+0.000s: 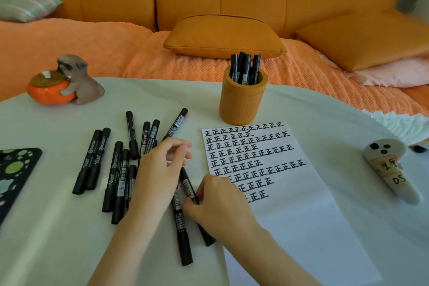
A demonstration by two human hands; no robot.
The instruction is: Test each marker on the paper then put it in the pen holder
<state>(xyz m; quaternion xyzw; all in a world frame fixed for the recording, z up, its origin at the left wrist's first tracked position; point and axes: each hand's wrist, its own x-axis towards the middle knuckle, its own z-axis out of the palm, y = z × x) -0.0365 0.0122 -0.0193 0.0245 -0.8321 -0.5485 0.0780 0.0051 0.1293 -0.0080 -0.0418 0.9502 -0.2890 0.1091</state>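
Several black markers point(117, 169) lie loose on the white table, left of a sheet of paper point(290, 193) covered with rows of black test marks. An orange pen holder point(241, 102) behind the paper holds several markers upright. My right hand point(220, 202) pinches one black marker point(189, 189) lying just left of the paper; a second marker point(182, 237) lies beside it. My left hand point(157, 174) hovers over the pile with fingers spread, holding nothing.
A pumpkin-and-animal figurine point(65, 81) stands at the back left. A dark patterned card point(14, 174) lies at the left edge. A white ghost-like toy point(392, 169) rests on the right. An orange sofa with cushions point(222, 35) is behind the table.
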